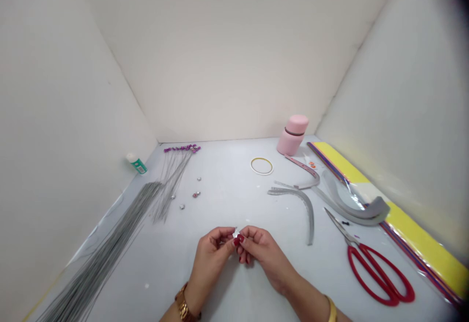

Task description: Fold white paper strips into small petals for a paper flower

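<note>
Near the front middle of the table, my left hand [216, 248] and my right hand [260, 246] meet with fingertips pinched together. Between them is a small silvery-white piece [235, 234], mostly covered by the fingers; its exact kind is too small to make out. Both hands appear to grip it. Several little silvery bits [182, 206] lie on the table ahead and to the left, one reddish piece [195, 195] among them. To the right, a curved grey strip [309, 209] lies nearest my right hand.
Left: a bundle of grey wires [110, 244], purple-tipped stems [179, 165], a glue stick [137, 163]. Back: a tape ring [261, 173] and pink bottle [291, 141]. Right: red-handled scissors [377, 273], a grey strip coil [377, 212], coloured sheets [414, 234]. Walls enclose three sides.
</note>
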